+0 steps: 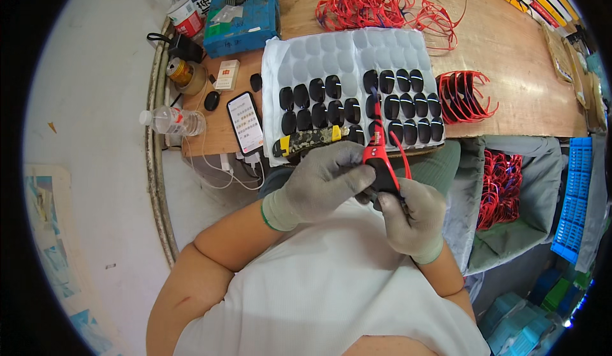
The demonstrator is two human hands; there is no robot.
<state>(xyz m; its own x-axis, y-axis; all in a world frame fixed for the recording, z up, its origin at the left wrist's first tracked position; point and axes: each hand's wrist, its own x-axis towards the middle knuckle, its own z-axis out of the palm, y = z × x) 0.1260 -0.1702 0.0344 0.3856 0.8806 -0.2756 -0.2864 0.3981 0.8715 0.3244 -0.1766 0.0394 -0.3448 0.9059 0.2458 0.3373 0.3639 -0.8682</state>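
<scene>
Beyond the plywood tabletop's (516,88) near edge, held a red sunglasses frame (372,154) before the chest, below a white moulded tray (272,79). Pinched it from both sides: with the left gloved hand (325,184) around its upper end, thumb at the edge of a dark lens (384,176), and with the right gloved hand (417,219) lower down, some fingertips too hidden to judge. Risked smudging or scratching that lens through thumb pressure or grit on the glove fabric. Risked cracking the slim red plastic by twisting too hard between two grips. With a temple arm (377,110) jutting over the tray, might have swept loose lenses (317,90) from their cups by turning carelessly. Might also have nudged the camouflage-patterned tool (312,140) against neighbouring lenses, or, by swinging the left forearm (226,235), snagged the charging leads below the smartphone (245,123).
</scene>
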